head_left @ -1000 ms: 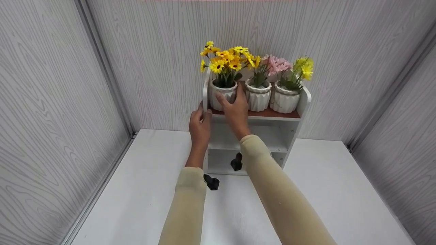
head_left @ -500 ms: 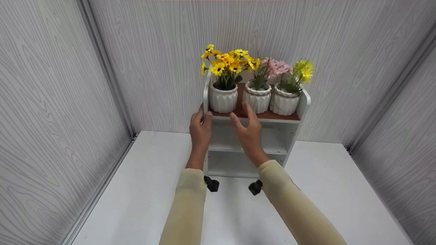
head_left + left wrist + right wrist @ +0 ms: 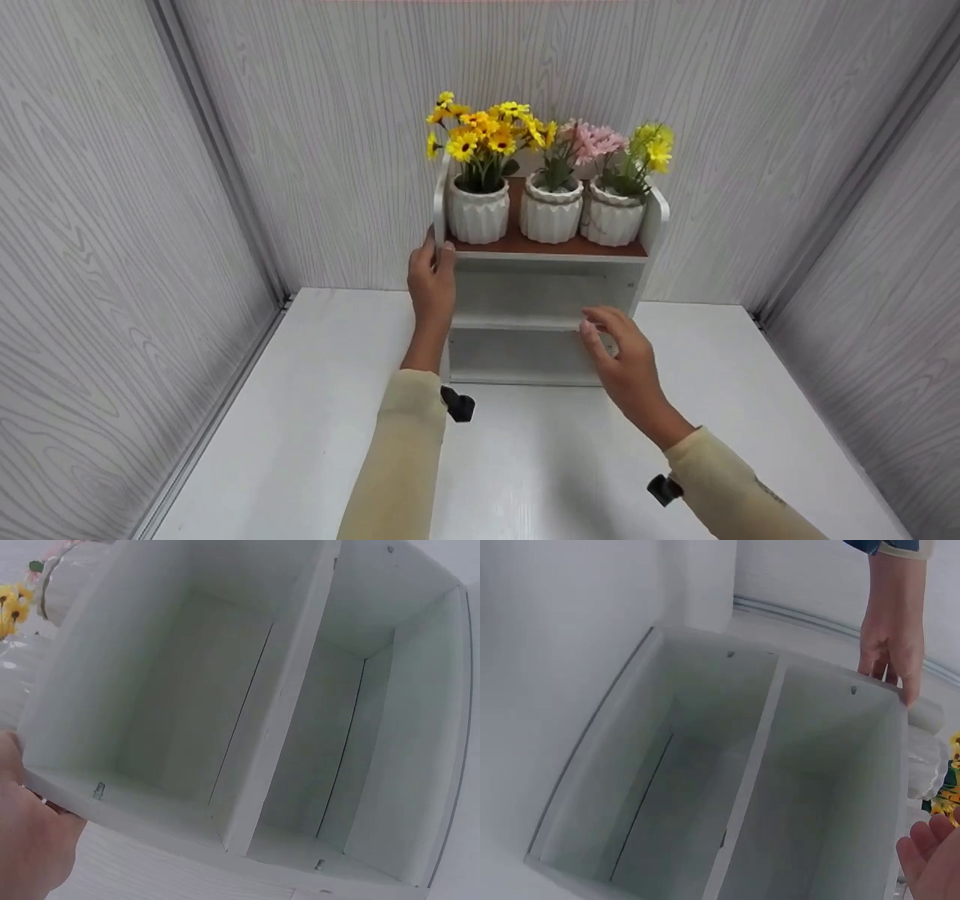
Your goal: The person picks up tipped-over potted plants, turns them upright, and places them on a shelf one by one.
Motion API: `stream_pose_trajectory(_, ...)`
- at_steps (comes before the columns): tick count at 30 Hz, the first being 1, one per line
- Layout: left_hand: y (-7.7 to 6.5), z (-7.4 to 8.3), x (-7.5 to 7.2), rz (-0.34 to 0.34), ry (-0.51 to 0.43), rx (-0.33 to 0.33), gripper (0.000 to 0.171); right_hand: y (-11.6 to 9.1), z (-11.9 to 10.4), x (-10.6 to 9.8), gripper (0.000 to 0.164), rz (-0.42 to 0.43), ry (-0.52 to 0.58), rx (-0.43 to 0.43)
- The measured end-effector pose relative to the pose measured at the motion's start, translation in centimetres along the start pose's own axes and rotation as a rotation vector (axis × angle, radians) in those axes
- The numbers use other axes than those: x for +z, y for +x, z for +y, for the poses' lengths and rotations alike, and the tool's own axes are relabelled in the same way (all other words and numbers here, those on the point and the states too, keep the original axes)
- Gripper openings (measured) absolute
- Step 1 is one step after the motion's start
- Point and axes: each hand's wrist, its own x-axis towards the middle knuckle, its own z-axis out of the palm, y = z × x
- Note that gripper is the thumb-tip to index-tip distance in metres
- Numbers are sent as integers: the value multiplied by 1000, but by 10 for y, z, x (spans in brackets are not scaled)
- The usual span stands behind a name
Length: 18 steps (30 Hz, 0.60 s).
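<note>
My left hand [image 3: 433,289] grips the left side panel of a small white shelf [image 3: 544,257], thumb at the front edge and fingers around the outer side. In the left wrist view the same hand [image 3: 34,840] shows at the panel's corner. My right hand [image 3: 626,360] is in front of the lower compartments, fingers loosely bent, holding nothing. On the shelf's brown top stand three white ribbed pots: one with orange-yellow daisies [image 3: 478,214] at the left, one with pink flowers [image 3: 552,214] in the middle, one with yellow-green flowers [image 3: 615,217] at the right.
Under the pots the shelf has two open compartments [image 3: 202,682], with small metal pegs in their side walls. The shelf stands on a white table [image 3: 337,337] against a grey wood-grain back wall [image 3: 337,150]. Similar panels [image 3: 862,262] flank both sides.
My right hand has let go of the daisy pot and drawn back, down and to the right. My left hand has kept its grip on the side panel.
</note>
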Motion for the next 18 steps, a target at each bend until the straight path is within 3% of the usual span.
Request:
stream_pose_trajectory(5,-13,3,-7,-23,55,-57,54,-18,13,-22,30,-15,-109,-85)
stream_pose_trajectory(9,-29,8,-17,-80,107,-45,59,-25,16,-39,35,-21,-149,-110)
stream_pose_trajectory(14,-56,21,-31,-213,124,7,60,-29,14,-57,40,-44,-177,-63)
stream_pose_trajectory(18,-73,36,-39,-352,246,71,58,-26,10,-66,52,-101,-251,-62)
